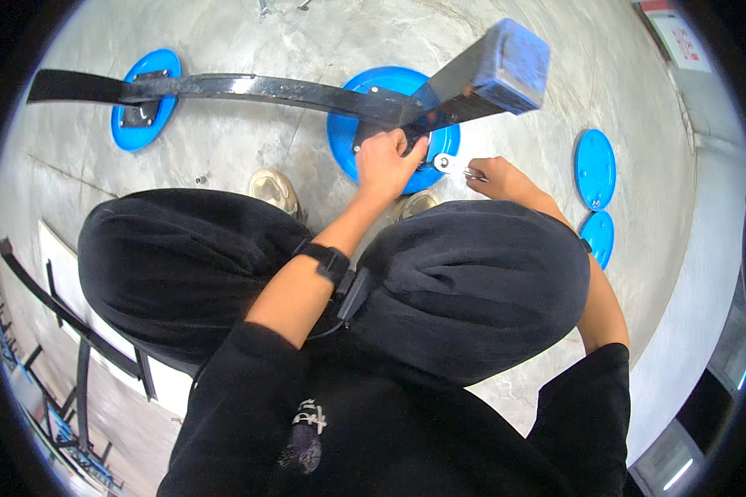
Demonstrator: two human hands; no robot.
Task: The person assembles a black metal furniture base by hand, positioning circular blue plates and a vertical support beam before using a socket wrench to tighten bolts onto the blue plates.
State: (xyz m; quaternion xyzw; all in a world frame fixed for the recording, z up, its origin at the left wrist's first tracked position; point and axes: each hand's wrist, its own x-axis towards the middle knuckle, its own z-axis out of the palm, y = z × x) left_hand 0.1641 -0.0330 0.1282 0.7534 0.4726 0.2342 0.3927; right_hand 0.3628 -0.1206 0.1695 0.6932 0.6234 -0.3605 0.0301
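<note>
A black metal beam (pixel 267 90) runs across two blue round discs, the nearer blue disc (pixel 390 77) and the left blue disc (pixel 126 133). At the nearer disc a black post with a blue end (pixel 516 68) rises toward me. My left hand (pixel 388 158) is at the post's foot, its fingers bent against the black bracket; whether it grips a fastener is hidden. My right hand (pixel 500 177) is closed on the handle of a silver wrench, probably a ratchet (pixel 451 164), whose head lies over the disc's right rim beside the bracket.
Two more blue discs (pixel 595 169) lie on the concrete floor at right. A small metal part (pixel 201 180) is on the floor at left. Black metal frames (pixel 68 314) and a white board (pixel 171 382) are at lower left. My shoe (pixel 273 189) stands near the disc.
</note>
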